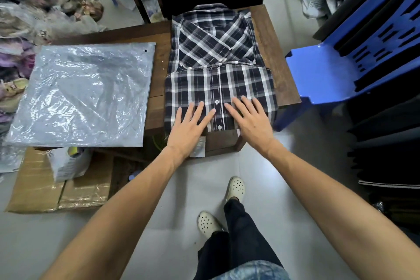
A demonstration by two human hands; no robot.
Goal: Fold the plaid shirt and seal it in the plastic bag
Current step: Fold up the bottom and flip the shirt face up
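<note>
Pressing the folded plaid shirt [219,79] flat.
Both hands (left [189,127], right [252,120]) lie open-fingered on it; plastic bag [84,93] at nine o'clock.

Dark wooden table [276,57] in the middle, boards running away from the camera. Plaid shirt [218,68] flat on its right half, folded, lower half doubled up over the back, near edge hanging slightly past the table's front. Plastic bag [84,93] flat on the left half, just beside the shirt, a strip of bare wood between them, left and near edges overhanging. Pale floor [204,188] below, carrying a flattened cardboard box [45,193] at the left and a blue plastic chair [336,70] touching the table's right edge.
</note>
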